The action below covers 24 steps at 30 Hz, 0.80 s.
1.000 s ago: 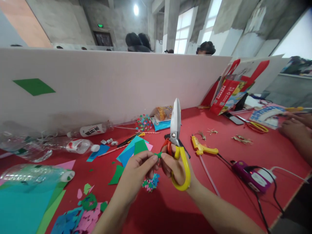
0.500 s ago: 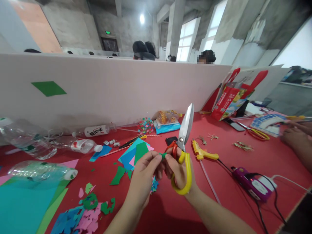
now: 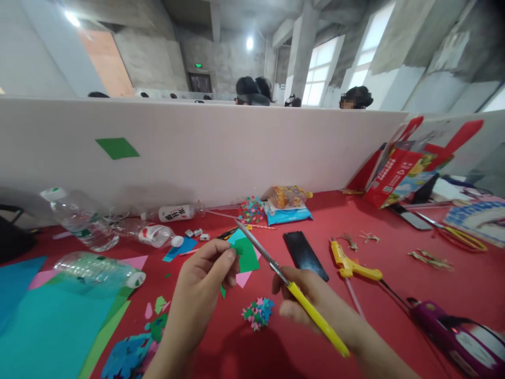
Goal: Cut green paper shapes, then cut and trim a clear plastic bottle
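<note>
My left hand (image 3: 203, 273) is closed in a pinch, thumb against forefinger, on a tiny green scrap of paper (image 3: 238, 251) at its fingertips. My right hand (image 3: 311, 300) grips yellow-handled scissors (image 3: 284, 279), seen edge-on, blades closed and pointing up-left toward the left fingertips. A small ball of coloured paper stars (image 3: 258, 313) lies on the red table (image 3: 394, 279) just below and between the hands. Behind the fingers lies a stack of green, blue and pink paper sheets (image 3: 246, 258).
A black phone (image 3: 305, 255) and a yellow glue gun (image 3: 351, 266) lie right of the scissors. Empty plastic bottles (image 3: 97, 271) and teal paper (image 3: 47, 326) are at left. A white partition (image 3: 221, 147) backs the table. A purple device (image 3: 453, 334) with cables sits at right.
The scissors swung down from upright to a flat, edge-on slant pointing left. My hands came apart a little. The view shifted left and up, showing the phone.
</note>
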Motion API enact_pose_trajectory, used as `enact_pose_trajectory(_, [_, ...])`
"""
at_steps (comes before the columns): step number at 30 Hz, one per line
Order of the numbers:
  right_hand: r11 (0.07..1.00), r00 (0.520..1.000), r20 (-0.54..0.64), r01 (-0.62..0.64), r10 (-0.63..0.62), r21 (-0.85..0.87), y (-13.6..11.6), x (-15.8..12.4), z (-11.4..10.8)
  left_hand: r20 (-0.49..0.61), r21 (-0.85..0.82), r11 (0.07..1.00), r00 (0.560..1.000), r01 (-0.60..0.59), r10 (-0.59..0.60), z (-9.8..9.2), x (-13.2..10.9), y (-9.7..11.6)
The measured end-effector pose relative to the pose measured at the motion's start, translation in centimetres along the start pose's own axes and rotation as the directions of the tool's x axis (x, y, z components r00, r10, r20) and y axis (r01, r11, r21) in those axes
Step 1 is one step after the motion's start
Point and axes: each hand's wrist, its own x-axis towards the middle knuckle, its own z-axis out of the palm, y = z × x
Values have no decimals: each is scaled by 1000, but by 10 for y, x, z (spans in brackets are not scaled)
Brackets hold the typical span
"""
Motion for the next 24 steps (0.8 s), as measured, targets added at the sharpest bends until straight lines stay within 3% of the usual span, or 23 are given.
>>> enact_pose_trajectory(5, [999, 996, 80, -43, 43, 9, 7, -8, 12, -130, 6, 1000, 991, -14, 14, -3, -2, 0])
enact_pose_trajectory(10, [998, 993, 120, -29, 23, 52, 1, -9, 20, -176, 125, 992, 983, -24, 46, 4, -4, 3])
enact_pose_trajectory(14, [996, 1000, 25, -1, -1, 89, 0, -10, 24, -187, 198, 980, 980, -29, 67, 9, -6, 4])
enact_pose_trajectory(19, [996, 994, 108, -14, 4, 90, -1, -12, 21, -199, 235, 971, 975, -50, 99, 15, -11, 7])
enact_pose_trajectory(24, [997, 993, 110, 30, -37, 64, -13, -8, 17, -244, 217, 976, 966, -32, 86, 21, -13, 9])
